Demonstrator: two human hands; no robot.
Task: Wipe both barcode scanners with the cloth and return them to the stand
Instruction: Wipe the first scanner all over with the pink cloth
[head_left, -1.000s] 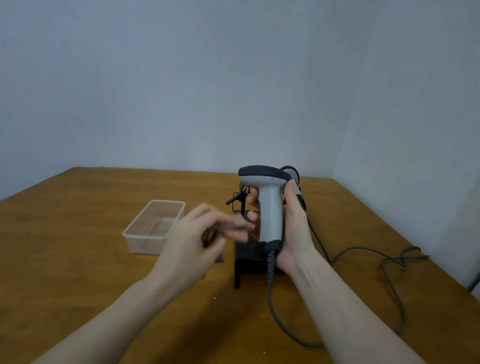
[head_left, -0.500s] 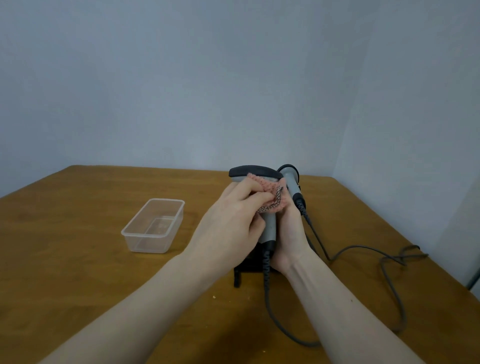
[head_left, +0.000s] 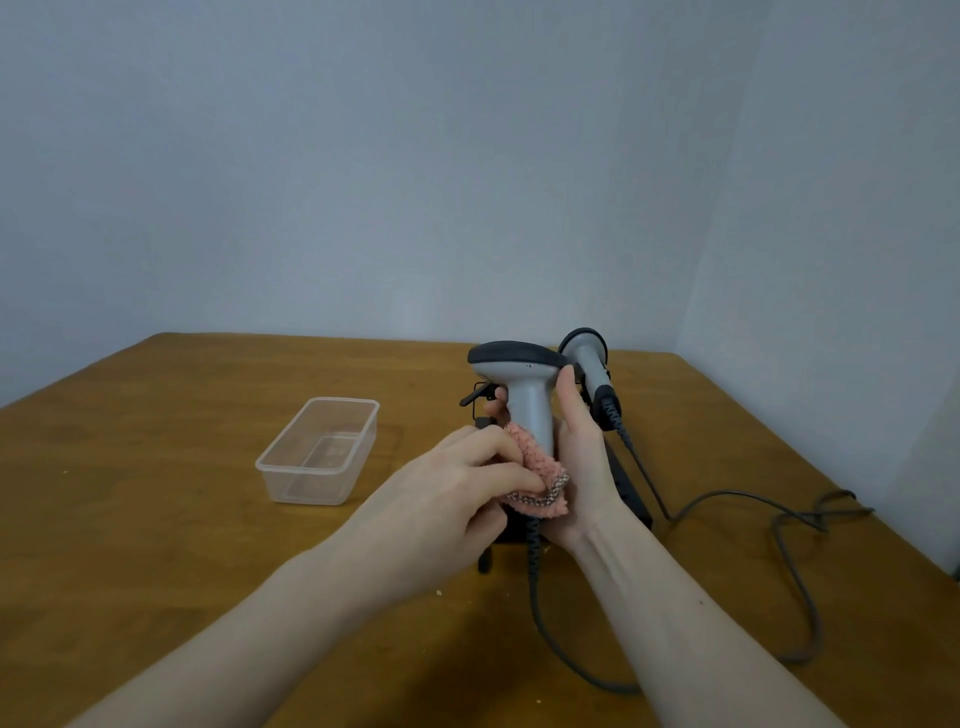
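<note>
My right hand grips the handle of a grey barcode scanner with a black top, held upright above the black stand. A pink cloth is pinched in my left hand and lies against the lower part of the handle. Behind my right hand, a second grey scanner leans in the stand. Most of the stand is hidden by my hands.
A clear plastic tub sits on the wooden table to the left of my hands. Dark cables trail from both scanners across the table's right side. Grey walls close the table's far and right edges.
My left hand brought the cloth up to the scanner's head, then slid it down the handle to its lower end. My right hand kept hold of the scanner.
</note>
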